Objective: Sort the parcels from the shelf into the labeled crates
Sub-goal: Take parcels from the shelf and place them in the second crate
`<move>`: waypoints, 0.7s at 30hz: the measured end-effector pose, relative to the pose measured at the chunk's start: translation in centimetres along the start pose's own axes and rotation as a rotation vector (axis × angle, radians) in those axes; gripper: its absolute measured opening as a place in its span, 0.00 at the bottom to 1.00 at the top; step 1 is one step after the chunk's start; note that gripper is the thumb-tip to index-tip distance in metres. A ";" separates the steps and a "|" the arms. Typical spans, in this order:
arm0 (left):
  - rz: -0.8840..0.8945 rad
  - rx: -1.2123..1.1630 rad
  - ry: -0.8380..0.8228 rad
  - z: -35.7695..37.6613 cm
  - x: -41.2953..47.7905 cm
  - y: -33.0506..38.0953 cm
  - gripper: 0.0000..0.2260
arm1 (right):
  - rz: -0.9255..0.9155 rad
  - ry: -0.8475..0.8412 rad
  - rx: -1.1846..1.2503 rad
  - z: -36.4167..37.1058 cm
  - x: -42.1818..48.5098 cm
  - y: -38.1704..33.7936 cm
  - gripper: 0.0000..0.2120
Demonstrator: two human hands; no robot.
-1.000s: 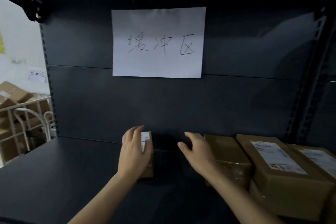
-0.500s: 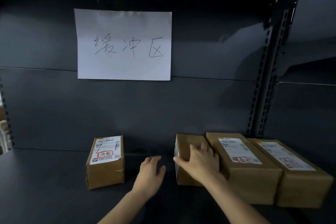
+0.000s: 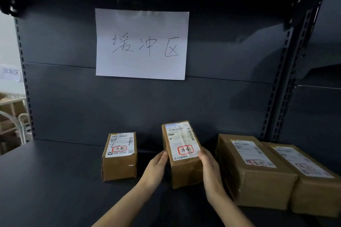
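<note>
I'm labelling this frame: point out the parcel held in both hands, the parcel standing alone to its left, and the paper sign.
held parcel [image 3: 181, 142]: head view, on its white label.
lone parcel [image 3: 120, 144]: head view, on its top label.
paper sign [image 3: 142, 44]: head view, sheet's middle.

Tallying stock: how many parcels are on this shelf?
4: left parcel; middle parcel between left hand and right hand; right parcel; far-right parcel. Others may sit off-frame.
</note>
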State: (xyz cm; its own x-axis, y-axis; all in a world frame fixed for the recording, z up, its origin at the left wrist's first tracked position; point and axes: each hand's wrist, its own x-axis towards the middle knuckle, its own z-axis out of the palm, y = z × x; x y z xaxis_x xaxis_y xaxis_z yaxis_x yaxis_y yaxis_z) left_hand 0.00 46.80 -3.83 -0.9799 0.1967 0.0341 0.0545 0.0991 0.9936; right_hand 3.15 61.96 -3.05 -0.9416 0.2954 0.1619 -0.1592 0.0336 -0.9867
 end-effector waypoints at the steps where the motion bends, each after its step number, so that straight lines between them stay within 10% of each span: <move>1: 0.017 -0.035 -0.006 0.0 0.0 0.2 0.20 | 0.000 -0.024 0.022 0.0 -0.2 0.4 0.12; 21: -0.061 -0.096 0.061 -0.8 -0.2 0.4 0.18 | 0.062 -0.145 -0.085 1.2 0.8 1.1 0.06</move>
State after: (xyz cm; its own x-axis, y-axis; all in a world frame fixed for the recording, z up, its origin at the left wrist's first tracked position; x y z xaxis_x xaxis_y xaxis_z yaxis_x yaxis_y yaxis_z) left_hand 0.03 46.06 -3.41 -0.9909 0.1330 -0.0231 -0.0214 0.0142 0.9997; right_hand 1.83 61.10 -4.00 -0.9826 0.1593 0.0954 -0.0797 0.1022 -0.9916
